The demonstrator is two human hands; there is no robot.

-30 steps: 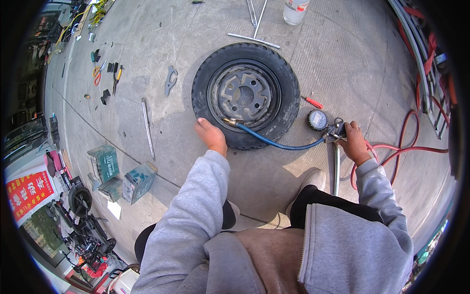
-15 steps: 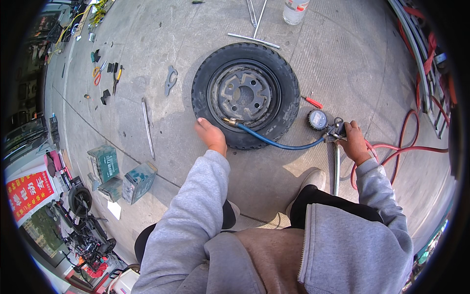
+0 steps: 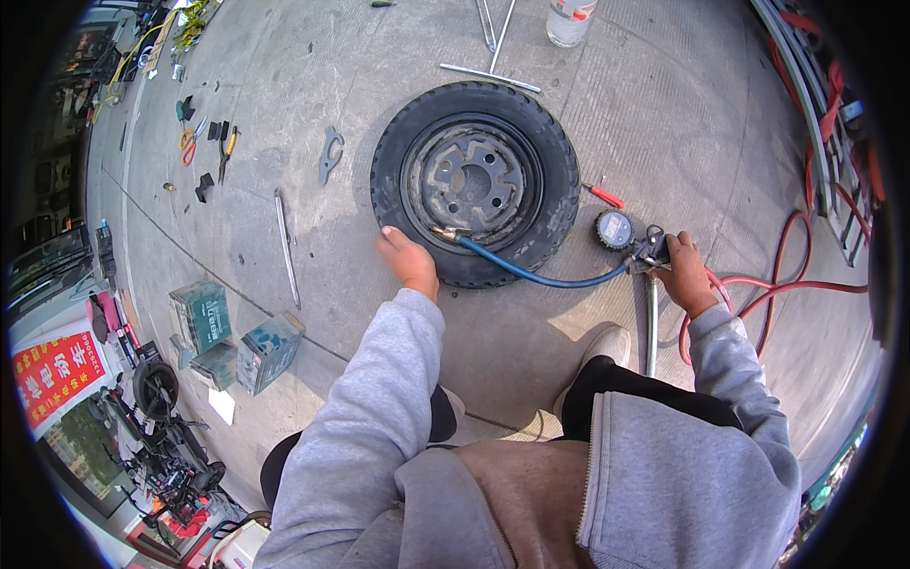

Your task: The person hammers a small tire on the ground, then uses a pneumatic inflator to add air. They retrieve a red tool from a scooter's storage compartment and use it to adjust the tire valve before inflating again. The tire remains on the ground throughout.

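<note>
A black tyre (image 3: 555, 180) on a dark steel wheel rim (image 3: 493, 175) lies flat on the concrete ahead of me. My left hand (image 3: 409, 264) rests against its near left edge, fingers stretched and holding nothing. To the right, my right hand (image 3: 681, 272) is wrapped around the handle of a tyre inflator (image 3: 648, 248) with a round digital gauge (image 3: 614, 229). From it a blue hose (image 3: 540, 280) curves left to a brass chuck (image 3: 447, 233) at the rim, where the valve itself is too small to make out. A red hose (image 3: 718, 294) trails behind the inflator.
A red-handled screwdriver (image 3: 607, 196) lies right of the tyre. Metal bars (image 3: 491, 78) and a clear bottle (image 3: 571, 24) are beyond it. Leftward are a tyre lever (image 3: 286, 248), a grey flat tool (image 3: 330, 156), scissors (image 3: 191, 142), pliers (image 3: 227, 154) and boxes (image 3: 269, 351).
</note>
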